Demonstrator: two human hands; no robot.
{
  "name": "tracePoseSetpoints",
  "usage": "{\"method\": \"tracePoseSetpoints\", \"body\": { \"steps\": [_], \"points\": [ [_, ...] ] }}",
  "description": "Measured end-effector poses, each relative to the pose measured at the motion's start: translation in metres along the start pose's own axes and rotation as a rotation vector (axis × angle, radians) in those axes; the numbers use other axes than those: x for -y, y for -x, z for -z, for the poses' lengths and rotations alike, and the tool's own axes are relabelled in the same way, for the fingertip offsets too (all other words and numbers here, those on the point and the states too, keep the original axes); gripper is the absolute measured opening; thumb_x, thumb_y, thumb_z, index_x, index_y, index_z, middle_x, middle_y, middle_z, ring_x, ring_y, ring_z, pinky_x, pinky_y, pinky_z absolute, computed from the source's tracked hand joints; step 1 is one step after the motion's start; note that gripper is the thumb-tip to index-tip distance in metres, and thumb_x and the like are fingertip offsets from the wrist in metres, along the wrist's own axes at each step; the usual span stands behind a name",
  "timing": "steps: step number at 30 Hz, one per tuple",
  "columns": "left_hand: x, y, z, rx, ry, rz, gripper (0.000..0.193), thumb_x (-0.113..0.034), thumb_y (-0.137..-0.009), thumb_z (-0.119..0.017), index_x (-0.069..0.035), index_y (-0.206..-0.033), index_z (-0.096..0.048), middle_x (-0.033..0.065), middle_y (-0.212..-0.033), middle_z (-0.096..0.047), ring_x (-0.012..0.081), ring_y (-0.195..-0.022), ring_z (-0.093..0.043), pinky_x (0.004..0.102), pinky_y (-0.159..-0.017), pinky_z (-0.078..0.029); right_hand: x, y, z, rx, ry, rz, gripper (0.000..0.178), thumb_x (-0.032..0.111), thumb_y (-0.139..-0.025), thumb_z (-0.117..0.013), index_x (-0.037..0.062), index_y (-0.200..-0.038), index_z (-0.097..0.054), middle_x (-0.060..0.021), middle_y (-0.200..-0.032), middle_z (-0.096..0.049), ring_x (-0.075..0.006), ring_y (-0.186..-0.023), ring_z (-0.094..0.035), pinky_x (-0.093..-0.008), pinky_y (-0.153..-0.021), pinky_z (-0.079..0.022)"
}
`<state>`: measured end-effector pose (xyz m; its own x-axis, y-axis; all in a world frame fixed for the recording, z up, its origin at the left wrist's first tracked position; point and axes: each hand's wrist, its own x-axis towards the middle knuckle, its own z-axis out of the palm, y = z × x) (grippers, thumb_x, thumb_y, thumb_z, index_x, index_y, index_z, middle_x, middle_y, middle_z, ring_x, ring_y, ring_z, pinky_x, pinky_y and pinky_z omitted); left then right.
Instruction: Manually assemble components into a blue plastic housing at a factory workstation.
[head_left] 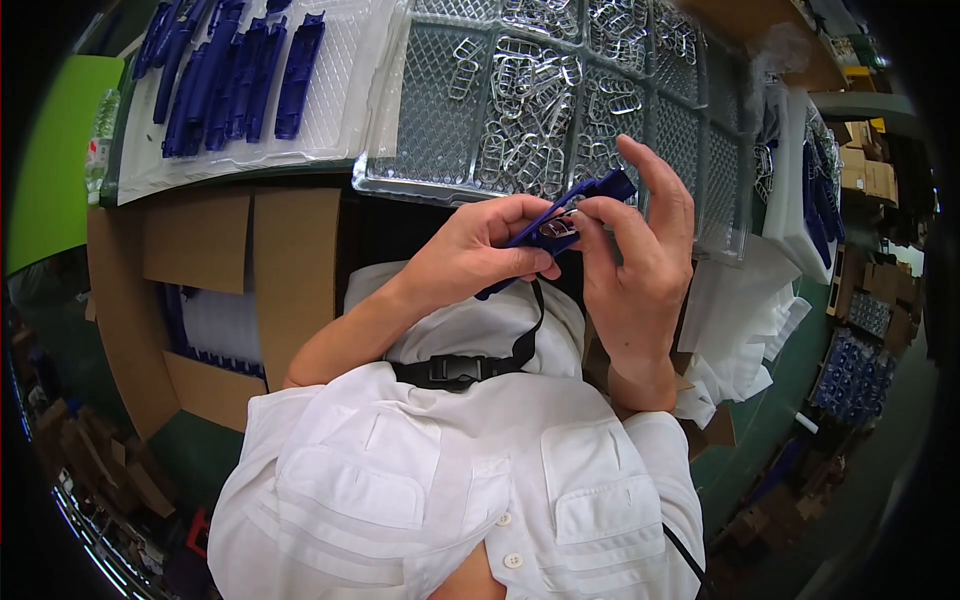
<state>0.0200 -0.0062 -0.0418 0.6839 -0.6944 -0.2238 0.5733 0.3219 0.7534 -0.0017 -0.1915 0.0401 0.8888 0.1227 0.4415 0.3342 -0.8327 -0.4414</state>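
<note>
My left hand [475, 250] grips a long dark blue plastic part [603, 186] from below, held in front of my chest at the table's near edge. My right hand [640, 250] pinches a small silver metal clip [560, 227] against the middle of that blue part, index finger raised. Just beyond the hands lies a clear plastic tray [430, 110] with several compartments holding several loose metal clips [525, 90]. Further left, a white tray [330, 100] carries several finished blue parts [230, 75] laid side by side.
An open cardboard box [240, 290] with white and blue stacked pieces stands at my lower left. White foam sheets [745, 320] hang off the table at right. More trays [795, 180] and boxes [870, 170] fill the right side. A green bottle [100, 135] stands far left.
</note>
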Motion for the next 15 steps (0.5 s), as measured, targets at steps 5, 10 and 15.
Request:
{"method": "tracePoseSetpoints", "body": {
  "steps": [5,10,15],
  "points": [
    [0.002,0.001,-0.001,-0.004,0.01,-0.02,0.047,0.001,-0.098,-0.071,0.003,-0.143,-0.058,0.008,-0.119,-0.072,0.0138,-0.101,-0.073,0.0293,-0.093,-0.06,-0.004,0.002,-0.005,-0.016,0.014,0.033,0.013,-0.002,-0.08,-0.08,0.0006,-0.09,-0.072,-0.0189,-0.136,-0.063,-0.0396,-0.125,-0.062,-0.0472,-0.099,-0.055],
    [0.003,0.008,-0.005,-0.07,-0.209,-0.073,0.056,0.002,-0.096,-0.071,0.003,-0.149,-0.055,0.0074,-0.118,-0.072,0.0121,-0.097,-0.071,0.028,-0.086,-0.06,-0.009,0.007,-0.012,0.076,-0.048,-0.052,0.017,-0.001,-0.082,-0.08,0.0009,-0.094,-0.068,-0.0188,-0.134,-0.063,-0.0385,-0.121,-0.064,-0.0438,-0.09,-0.058],
    [0.012,0.005,-0.002,-0.102,-0.336,-0.306,0.052,-0.002,-0.094,-0.069,0.002,-0.145,-0.06,0.0044,-0.105,-0.072,0.0062,-0.083,-0.068,0.0234,-0.072,-0.057,-0.002,0.006,-0.017,-0.093,-0.007,-0.084,0.032,0.001,-0.082,-0.083,0.0013,-0.109,-0.065,-0.0194,-0.139,-0.062,-0.038,-0.119,-0.066,-0.0427,-0.089,-0.059]
  ]
}}
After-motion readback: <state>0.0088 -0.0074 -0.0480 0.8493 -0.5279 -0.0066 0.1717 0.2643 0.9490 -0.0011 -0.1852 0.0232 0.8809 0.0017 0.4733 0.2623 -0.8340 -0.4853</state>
